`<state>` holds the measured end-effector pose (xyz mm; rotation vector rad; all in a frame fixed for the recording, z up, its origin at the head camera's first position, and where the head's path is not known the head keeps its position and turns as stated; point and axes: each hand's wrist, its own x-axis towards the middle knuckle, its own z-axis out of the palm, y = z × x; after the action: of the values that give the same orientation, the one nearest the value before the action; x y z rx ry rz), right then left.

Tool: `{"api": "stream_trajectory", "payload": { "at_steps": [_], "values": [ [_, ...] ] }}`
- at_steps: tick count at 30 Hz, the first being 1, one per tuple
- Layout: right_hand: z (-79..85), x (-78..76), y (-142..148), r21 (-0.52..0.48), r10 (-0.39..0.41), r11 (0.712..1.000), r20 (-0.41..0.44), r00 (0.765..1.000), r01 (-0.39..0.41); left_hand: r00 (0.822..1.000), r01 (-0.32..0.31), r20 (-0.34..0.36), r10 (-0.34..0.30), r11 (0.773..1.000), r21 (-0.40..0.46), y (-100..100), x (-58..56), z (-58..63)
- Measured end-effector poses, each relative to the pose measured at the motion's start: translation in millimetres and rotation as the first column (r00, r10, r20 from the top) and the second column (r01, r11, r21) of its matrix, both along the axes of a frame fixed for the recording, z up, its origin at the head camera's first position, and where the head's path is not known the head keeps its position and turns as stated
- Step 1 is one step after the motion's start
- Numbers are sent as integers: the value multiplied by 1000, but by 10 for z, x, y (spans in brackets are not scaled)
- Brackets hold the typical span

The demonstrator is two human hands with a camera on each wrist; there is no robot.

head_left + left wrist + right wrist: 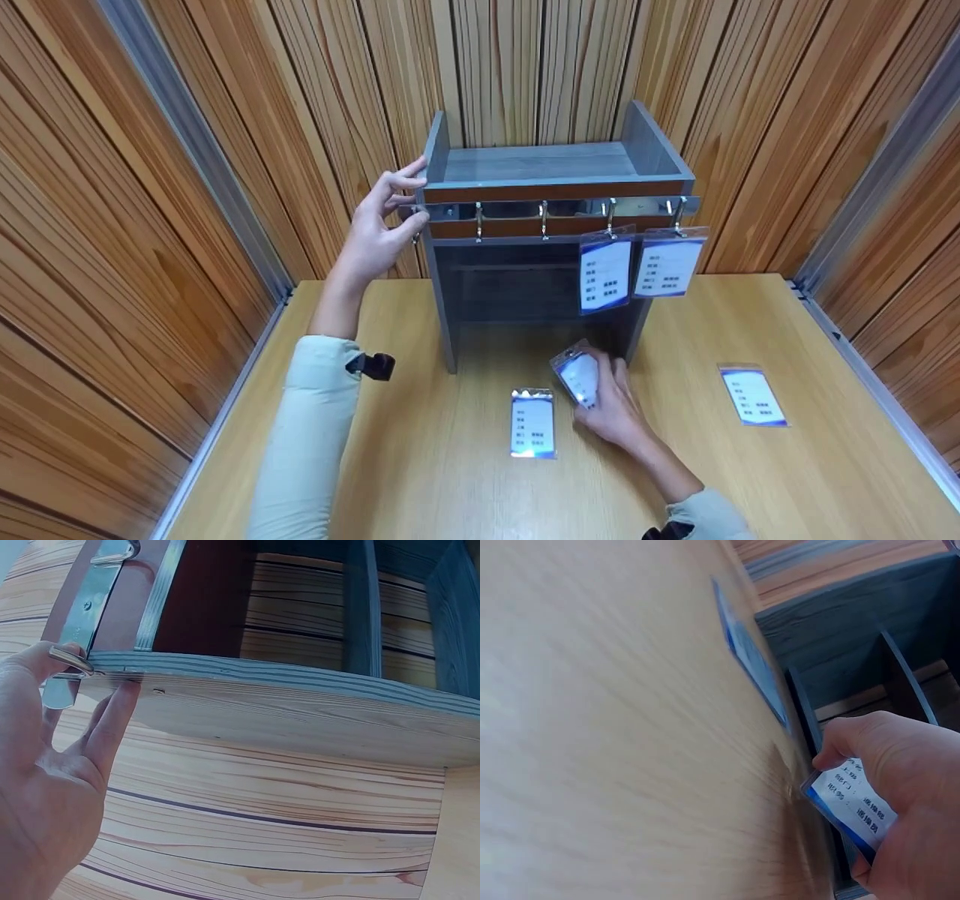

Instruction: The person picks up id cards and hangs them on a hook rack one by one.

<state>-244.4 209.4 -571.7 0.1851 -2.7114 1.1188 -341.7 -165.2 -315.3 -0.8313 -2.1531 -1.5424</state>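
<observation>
A grey wooden shelf rack [536,163] carries a metal rail with several hooks [544,219] along its front. My left hand [379,231] grips the rack's left front corner at the rail's end, thumb in front and fingers against the side panel [292,701]. Low in front of the rack, my right hand [616,409] pinches a clear-sleeved name badge [579,377], tilted above the table. Its printed lower part, a white card [853,802] with a blue edge, shows between thumb and fingers. Two name badges [606,276] hang from the two right-hand hooks.
One name badge [532,424] lies flat on the wooden table [435,465] at the front middle, and another badge [753,396] lies at the right. Wood-plank walls [360,90] with metal corner strips enclose the table at the back and sides.
</observation>
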Motion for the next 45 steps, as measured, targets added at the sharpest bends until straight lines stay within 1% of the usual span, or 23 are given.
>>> {"api": "stream_trajectory", "payload": {
  "at_steps": [2, 7, 8, 11, 14, 21, 25, 30, 33, 36, 39, 45],
  "values": [
    [-1, 7, -21, 2, 5, 1000, -15, 1000, -5, 1000, 2, -3, -2, 1000, 3, 1, -1, 1],
    [31, 11, -91, -15, 22, 1000, -10, 1000, -22, 1000, 12, -7, -12, 1000, 13, 4, -1, 5],
    [35, 11, -106, -16, 26, 1000, -20, 999, -26, 1000, 13, -6, -13, 1000, 15, 5, 3, 8],
    [42, 8, -154, -18, 36, 999, -89, 995, -38, 1000, 18, -4, -18, 1000, 19, 12, 7, 17],
    [53, 1, -200, -23, 44, 999, -130, 990, -48, 1000, 22, -5, -22, 1000, 22, 19, -3, 23],
    [124, -29, -308, -82, 87, 991, -159, 983, -101, 999, 32, -15, -32, 999, 17, 20, -5, 35],
    [165, -46, -386, -88, 116, 987, -209, 971, -137, 999, 30, -11, -30, 999, 16, 19, -3, 32],
    [189, -50, -482, -44, 129, 988, -292, 948, -148, 1000, 29, 3, -29, 999, 22, 16, -4, 16],
    [222, -55, -534, -35, 137, 987, -331, 934, -157, 1000, 29, 7, -29, 999, 27, 12, -8, 9],
    [277, -59, -582, -54, 149, 983, -338, 929, -177, 1000, 29, 0, -29, 999, 27, 6, -21, 1],
    [335, -55, -626, -84, 158, 977, -329, 931, -195, 999, 32, -9, -32, 999, 27, 5, -23, 1],
    [421, -48, -714, -100, 152, 975, -340, 928, -196, 1000, 25, -4, -25, 999, 23, -2, -11, -9]
  ]
}}
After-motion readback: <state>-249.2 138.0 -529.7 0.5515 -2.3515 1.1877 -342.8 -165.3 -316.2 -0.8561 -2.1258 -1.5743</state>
